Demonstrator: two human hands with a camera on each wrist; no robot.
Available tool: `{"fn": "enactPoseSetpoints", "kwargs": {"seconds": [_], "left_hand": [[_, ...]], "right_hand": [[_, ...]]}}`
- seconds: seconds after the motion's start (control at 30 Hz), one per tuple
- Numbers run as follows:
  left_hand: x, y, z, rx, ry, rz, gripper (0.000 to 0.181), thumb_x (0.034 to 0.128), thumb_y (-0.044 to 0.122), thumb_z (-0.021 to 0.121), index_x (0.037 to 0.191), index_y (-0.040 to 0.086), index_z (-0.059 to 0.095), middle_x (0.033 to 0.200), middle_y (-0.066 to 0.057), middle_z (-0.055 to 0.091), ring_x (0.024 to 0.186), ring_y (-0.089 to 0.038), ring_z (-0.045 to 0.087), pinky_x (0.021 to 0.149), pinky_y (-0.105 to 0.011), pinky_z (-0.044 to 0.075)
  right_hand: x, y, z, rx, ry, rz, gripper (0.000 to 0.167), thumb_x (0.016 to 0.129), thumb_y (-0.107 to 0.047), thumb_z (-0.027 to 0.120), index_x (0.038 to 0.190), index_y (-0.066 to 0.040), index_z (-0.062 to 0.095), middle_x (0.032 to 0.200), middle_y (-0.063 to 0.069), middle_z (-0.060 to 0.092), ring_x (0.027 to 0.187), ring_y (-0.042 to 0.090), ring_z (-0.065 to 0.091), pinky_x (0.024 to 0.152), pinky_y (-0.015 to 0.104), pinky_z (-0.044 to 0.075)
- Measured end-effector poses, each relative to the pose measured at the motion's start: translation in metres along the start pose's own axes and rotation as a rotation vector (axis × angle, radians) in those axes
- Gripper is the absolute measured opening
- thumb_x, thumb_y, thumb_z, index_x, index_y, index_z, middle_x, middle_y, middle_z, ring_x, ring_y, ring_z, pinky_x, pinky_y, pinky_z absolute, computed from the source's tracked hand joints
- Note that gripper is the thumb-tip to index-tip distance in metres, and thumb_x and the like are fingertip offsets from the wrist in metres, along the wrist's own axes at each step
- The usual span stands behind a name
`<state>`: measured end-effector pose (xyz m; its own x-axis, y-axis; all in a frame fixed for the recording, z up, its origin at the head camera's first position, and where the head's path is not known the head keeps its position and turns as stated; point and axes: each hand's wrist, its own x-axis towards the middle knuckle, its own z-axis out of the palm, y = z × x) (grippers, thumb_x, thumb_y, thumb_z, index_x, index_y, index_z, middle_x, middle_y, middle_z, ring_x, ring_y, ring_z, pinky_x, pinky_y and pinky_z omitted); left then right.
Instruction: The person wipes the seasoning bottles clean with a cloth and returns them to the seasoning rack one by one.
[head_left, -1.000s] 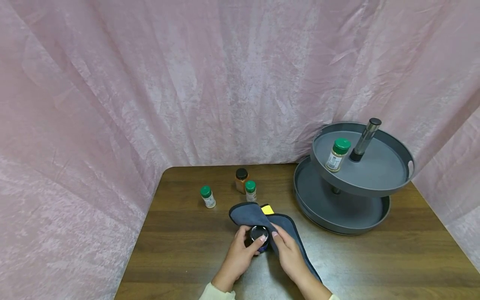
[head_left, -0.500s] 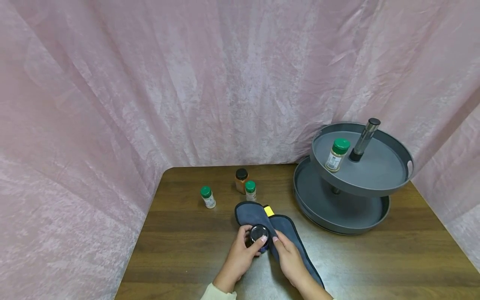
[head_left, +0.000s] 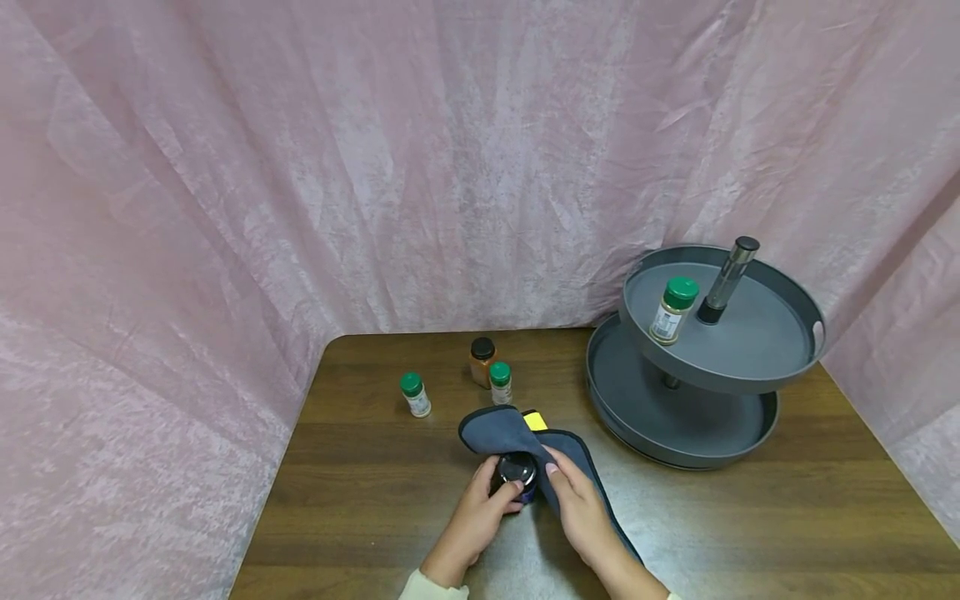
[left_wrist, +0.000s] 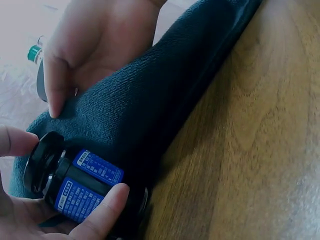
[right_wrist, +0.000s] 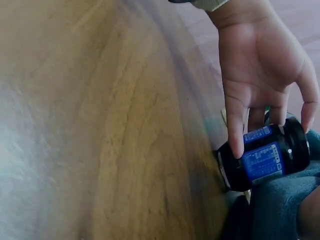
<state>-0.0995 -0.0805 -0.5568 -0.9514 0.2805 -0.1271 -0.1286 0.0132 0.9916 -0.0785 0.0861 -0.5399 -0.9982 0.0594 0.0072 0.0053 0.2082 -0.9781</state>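
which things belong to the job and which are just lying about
In use, both held:
dark blue-labelled jar
grey cloth

Seemingly just lying about, untouched:
left green-capped bottle
middle green-capped bottle
black-lidded orange jar
tiered tray
right green-capped bottle, on the tray's upper tier

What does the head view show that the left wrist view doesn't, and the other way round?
Head view only: a black-lidded orange jar, the yellow tag beside the cloth, two green-capped bottles on the table.

Left wrist view only: white print on the blue label of the dark jar.

Both: the left hand holding that jar, the right hand pinching the cloth.
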Motion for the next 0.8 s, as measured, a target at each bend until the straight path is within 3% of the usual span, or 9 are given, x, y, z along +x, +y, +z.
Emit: {"fn": "enactPoseSetpoints", "kwargs": {"seconds": [0.17,0.3,0.57,0.8], "left_hand": [[0.001,-0.002,-0.001,-0.013,-0.003,0.008,0.05,0.0972,0.016,0.062,0.144,0.006,0.048,0.144,-0.02,0.047,0.115,-0.026,0.062,0.086,-0.038,0.061],[0.002,-0.003,-0.001,-0.036,-0.017,-0.004,0.057,0.098,0.018,0.062,0.149,0.004,0.042,0.15,-0.024,0.044,0.117,-0.028,0.063,0.088,-0.037,0.06],[-0.003,-0.001,-0.003,-0.085,-0.051,-0.018,0.065,0.0996,0.02,0.063,0.154,0.0,0.033,0.154,-0.029,0.04,0.127,-0.031,0.058,0.093,-0.041,0.059],[-0.007,0.001,-0.003,-0.055,-0.021,-0.029,0.064,0.0981,0.023,0.066,0.15,-0.001,0.037,0.147,-0.028,0.048,0.124,-0.028,0.058,0.092,-0.039,0.059]], "right_hand": [[0.008,0.009,0.005,-0.025,-0.035,0.018,0.035,0.108,-0.019,0.043,0.139,-0.016,0.061,0.142,0.005,0.062,0.141,0.027,0.047,0.12,0.054,0.031],[0.008,0.016,0.007,-0.042,-0.028,0.028,0.035,0.108,-0.017,0.043,0.138,-0.014,0.061,0.141,0.008,0.062,0.14,0.031,0.048,0.118,0.057,0.032],[-0.007,0.018,0.005,-0.14,0.004,0.005,0.037,0.109,-0.021,0.044,0.142,-0.011,0.057,0.144,0.009,0.06,0.14,0.028,0.049,0.117,0.054,0.036],[-0.021,0.014,0.005,-0.193,0.041,-0.054,0.037,0.108,-0.018,0.047,0.143,-0.018,0.057,0.144,0.001,0.061,0.137,0.021,0.052,0.115,0.047,0.041]]}}
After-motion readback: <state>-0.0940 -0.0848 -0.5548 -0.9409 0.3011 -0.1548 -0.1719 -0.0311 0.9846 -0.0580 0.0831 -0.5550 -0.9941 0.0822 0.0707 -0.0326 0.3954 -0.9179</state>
